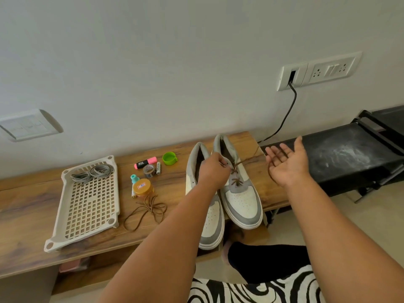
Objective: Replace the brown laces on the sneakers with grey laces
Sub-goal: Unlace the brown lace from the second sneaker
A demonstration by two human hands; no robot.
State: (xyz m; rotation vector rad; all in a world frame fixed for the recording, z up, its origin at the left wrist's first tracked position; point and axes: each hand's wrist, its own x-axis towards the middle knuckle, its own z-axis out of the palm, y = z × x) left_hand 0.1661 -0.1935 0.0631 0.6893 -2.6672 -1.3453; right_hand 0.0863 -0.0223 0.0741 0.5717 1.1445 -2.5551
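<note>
Starting nearest, at the front of the tabletop [26, 206]: both sneakers lie toe-first toward the person, heels toward the wall, long axes running near to far and leaning a little to the left as they recede. Left sneaker [213, 224] already stripped, judging by the loose brown lace [146, 212] heaped on the wood just to its left. Right sneaker [241, 200] still carrying its brown lace [237, 178] crossed through the lower eyelets — upper rows seemingly freed. Farther in, left hand [213, 169] curled over the tongue area, fingers pinching at the lace crossing or the eyelet edge; exactly which, hard to tell. Right hand [286, 164] held off to the right of the shoe, palm up and fingers spread, with the lace's free strand draped across the fingers and hanging in a loop below the palm — carried, not gripped. Free strand running rightward and away from the eyelets, so the remaining pull probably goes along that line, up and to the right, with the left hand nearer the eyelets for loosening each crossing. Well apart on the far left, grey laces [91, 174] coiled at the back end of the white tray [87, 215], closer to the left hand's side; untouched as yet.
</note>
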